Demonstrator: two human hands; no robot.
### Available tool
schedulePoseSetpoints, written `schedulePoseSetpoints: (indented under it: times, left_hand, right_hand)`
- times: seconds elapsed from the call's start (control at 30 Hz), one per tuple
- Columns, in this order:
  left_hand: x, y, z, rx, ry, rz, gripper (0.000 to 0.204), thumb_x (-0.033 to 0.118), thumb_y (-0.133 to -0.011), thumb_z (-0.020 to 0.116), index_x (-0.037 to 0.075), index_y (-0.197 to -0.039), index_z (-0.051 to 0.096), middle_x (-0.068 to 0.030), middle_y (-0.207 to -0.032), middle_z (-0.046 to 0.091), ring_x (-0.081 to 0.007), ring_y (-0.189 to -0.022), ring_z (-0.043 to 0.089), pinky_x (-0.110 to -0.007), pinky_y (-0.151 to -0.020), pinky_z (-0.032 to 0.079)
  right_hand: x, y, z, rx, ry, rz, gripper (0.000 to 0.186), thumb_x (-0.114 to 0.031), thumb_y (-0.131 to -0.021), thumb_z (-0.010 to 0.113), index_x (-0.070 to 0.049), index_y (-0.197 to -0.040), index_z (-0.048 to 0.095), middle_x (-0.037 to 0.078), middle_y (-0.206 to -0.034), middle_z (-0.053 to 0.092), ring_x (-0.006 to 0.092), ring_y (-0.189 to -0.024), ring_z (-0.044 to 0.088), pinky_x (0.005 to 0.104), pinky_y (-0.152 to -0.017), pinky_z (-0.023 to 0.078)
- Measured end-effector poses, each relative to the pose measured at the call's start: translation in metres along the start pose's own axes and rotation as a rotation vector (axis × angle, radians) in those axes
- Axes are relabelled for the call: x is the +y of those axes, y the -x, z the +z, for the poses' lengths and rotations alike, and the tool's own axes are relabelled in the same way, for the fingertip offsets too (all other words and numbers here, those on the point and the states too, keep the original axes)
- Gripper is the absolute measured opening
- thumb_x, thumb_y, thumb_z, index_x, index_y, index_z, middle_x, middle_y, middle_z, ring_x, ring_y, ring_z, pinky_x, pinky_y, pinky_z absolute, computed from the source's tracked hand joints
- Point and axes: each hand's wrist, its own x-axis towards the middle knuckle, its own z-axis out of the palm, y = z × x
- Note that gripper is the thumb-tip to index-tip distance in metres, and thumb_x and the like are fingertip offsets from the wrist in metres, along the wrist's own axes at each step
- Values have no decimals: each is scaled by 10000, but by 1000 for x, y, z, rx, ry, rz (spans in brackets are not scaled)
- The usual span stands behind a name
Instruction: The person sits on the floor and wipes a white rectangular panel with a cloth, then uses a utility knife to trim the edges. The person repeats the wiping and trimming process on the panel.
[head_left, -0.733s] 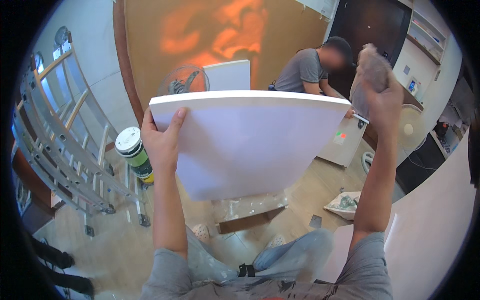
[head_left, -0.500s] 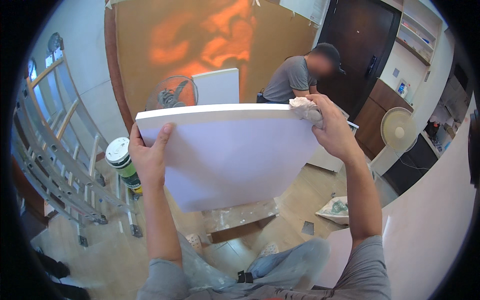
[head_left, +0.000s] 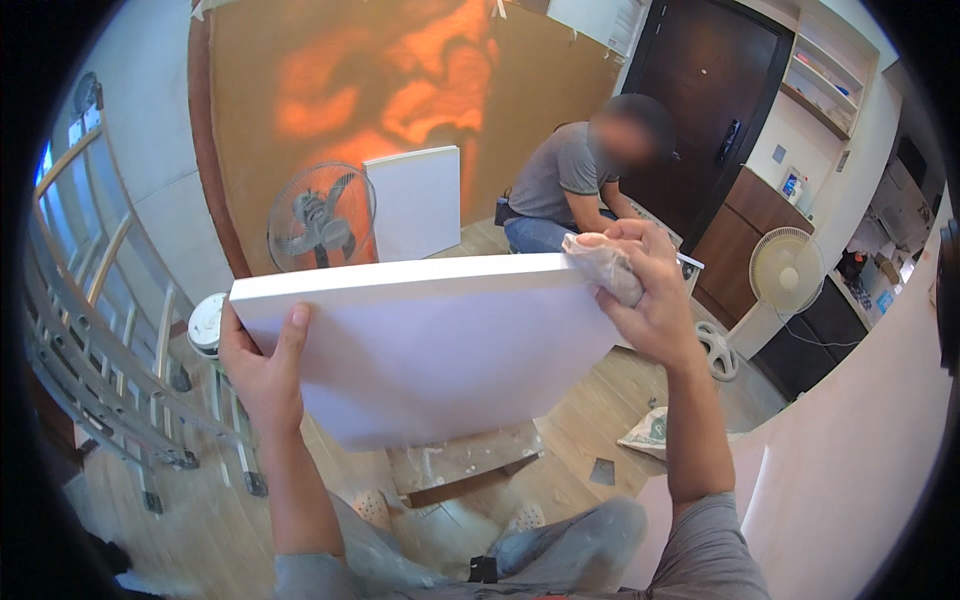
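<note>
A thick white panel is held in front of me, tilted, its long narrow edge uppermost. My left hand grips its left end, the thumb lying on the face turned toward me and the other fingers mostly hidden behind. At the upper right corner, my right hand clasps a crumpled whitish cloth against the panel's top edge. Below the panel stands a low, paint-spotted wooden bench, partly hidden by it, between my feet.
A folded aluminium ladder and a white-lidded bucket stand at the left. Beyond the panel are a wire-caged fan, another white panel and a crouching person. A cream fan and a printed bag are at the right.
The panel and both hands sit lower. My right hand keeps the cloth at the upper right corner. The surroundings have shifted slightly left in view, and the crouching person's head is a little lower.
</note>
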Motion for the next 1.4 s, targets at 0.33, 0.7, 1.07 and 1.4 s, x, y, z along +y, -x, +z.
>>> schedulePoseSetpoints:
  times: [0.33,0.7,1.07,1.4]
  left_hand:
    - [-9,-9,-36,-112,-52,-25,644,324,-808,872,7,-1284,576,-84,-1159,630,-194,-1076,613,-342,-940,495]
    - [-43,-22,-34,-93,31,6,584,366,-878,832,-15,-1244,583,-83,-1143,646,-184,-1043,610,-333,-952,462]
    - [-30,-18,-22,-143,82,-2,499,320,-899,824,-14,-1190,594,-62,-1062,645,-162,-980,595,-317,-922,448]
    - [-32,-17,-33,-108,74,-29,597,320,-894,821,-30,-1294,548,-98,-1181,598,-190,-1095,558,-337,-1004,416]
  right_hand:
    - [-143,-58,84,-25,-241,-324,536,-233,-759,760,-116,-1276,685,83,-1349,654,306,-1109,630,437,-966,470]
    - [-95,-45,82,197,-219,-214,391,-125,-764,696,-172,-1150,731,26,-1089,735,245,-1037,666,431,-908,469]
    - [97,67,-34,352,175,367,305,-102,-918,693,-67,-1221,689,128,-1192,693,300,-1059,666,407,-927,489]
    - [34,32,-43,346,-594,546,268,-221,-1012,651,-24,-1193,647,75,-1090,693,158,-960,650,309,-871,505]
